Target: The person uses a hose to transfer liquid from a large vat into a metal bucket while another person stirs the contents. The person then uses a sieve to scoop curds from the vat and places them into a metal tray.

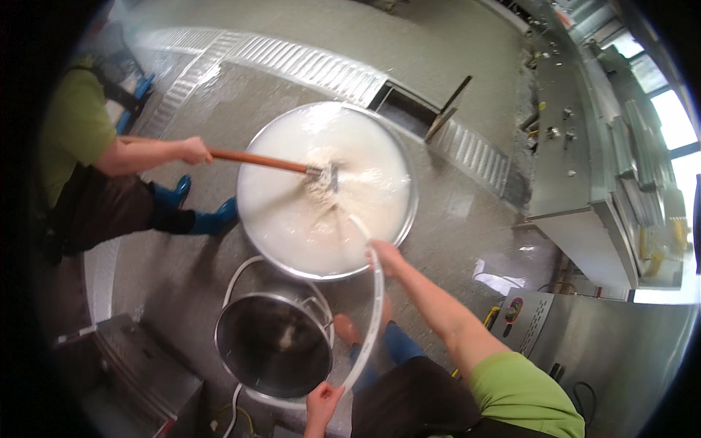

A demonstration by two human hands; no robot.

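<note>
My right hand (385, 257) grips a white hose (375, 312) near its end, over the near right rim of a large round metal vat (412, 211). The hose end points into milky white liquid (285, 219) that fills the vat. Lower down, my left hand (324, 398) is closed around the same hose, beside an empty-looking steel pot (224, 350). A co-worker's hand (195, 150) holds a wooden handle (257, 159) whose metal head stands in a pale, lumpy patch at the vat's middle.
The co-worker, in blue boots (216, 218), stands at the left. Beyond the vat runs a metal floor grating (306, 57) with an uncovered section (405, 109). Steel equipment (564, 137) lines the right side; a metal cabinet (142, 372) is at the lower left.
</note>
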